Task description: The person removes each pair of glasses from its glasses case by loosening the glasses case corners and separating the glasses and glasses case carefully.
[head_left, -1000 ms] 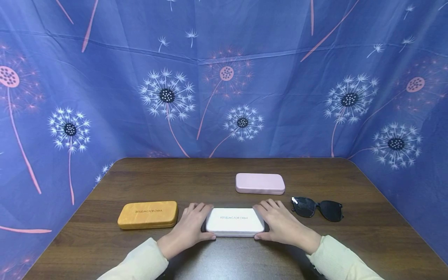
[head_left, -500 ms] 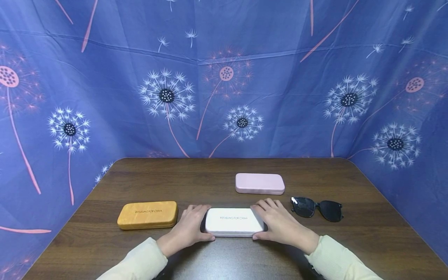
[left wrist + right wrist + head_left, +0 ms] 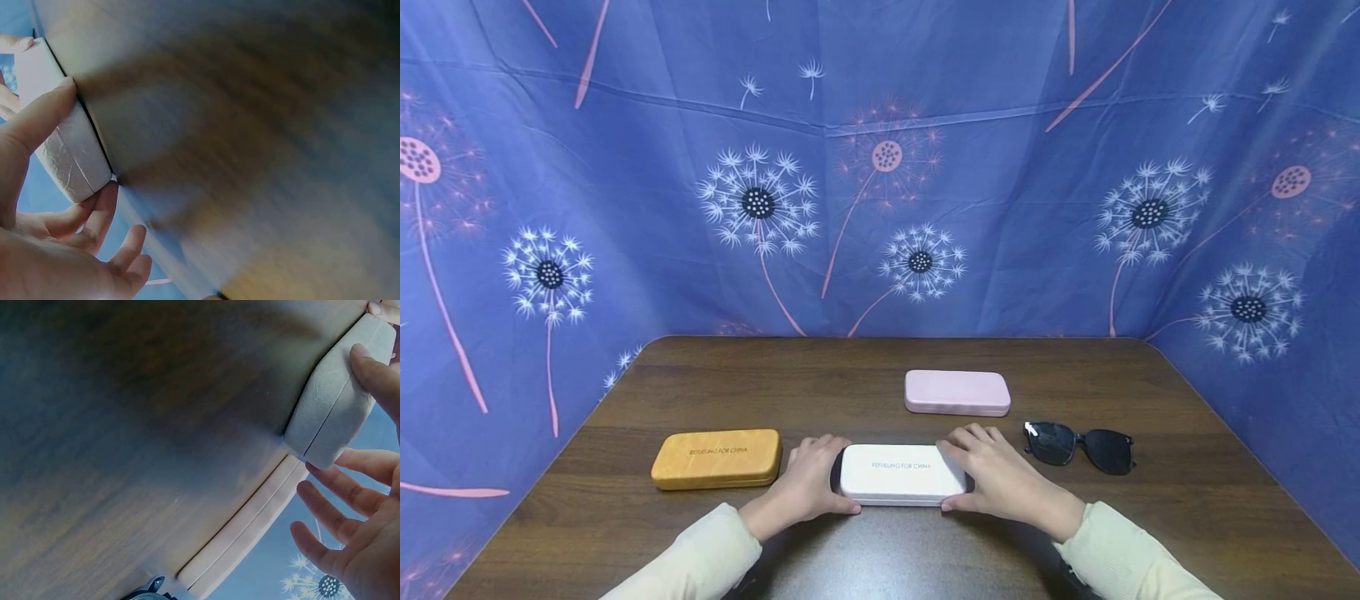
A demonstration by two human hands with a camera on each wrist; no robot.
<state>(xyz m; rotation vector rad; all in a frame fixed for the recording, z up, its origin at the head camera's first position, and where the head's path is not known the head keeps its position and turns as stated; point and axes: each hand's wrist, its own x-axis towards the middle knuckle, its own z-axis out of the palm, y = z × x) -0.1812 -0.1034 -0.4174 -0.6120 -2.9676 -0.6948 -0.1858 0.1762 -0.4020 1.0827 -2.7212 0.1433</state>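
A closed white glasses case [image 3: 903, 479], its lid lettered "REFUELING FOR CHINA", lies on the table between two hands. The left hand [image 3: 808, 482] grips its left end, thumb along the near side and fingers round the back. At the right end, the right hand [image 3: 1000, 479] holds it the same way. In the left wrist view, the thumb [image 3: 47, 112] presses the side of the case near the lid seam. From the right wrist, the case [image 3: 334, 390] shows its seam, with the thumb on its side and the lower fingers spread apart below the corner.
On the wooden table [image 3: 820, 383], a yellow glasses case [image 3: 718, 471] lies left of the left hand. Behind the white case is a pink case [image 3: 957, 387]. Dark sunglasses [image 3: 1078, 447] rest beyond the right hand. A blue patterned cloth [image 3: 1000, 183] hangs behind the table.
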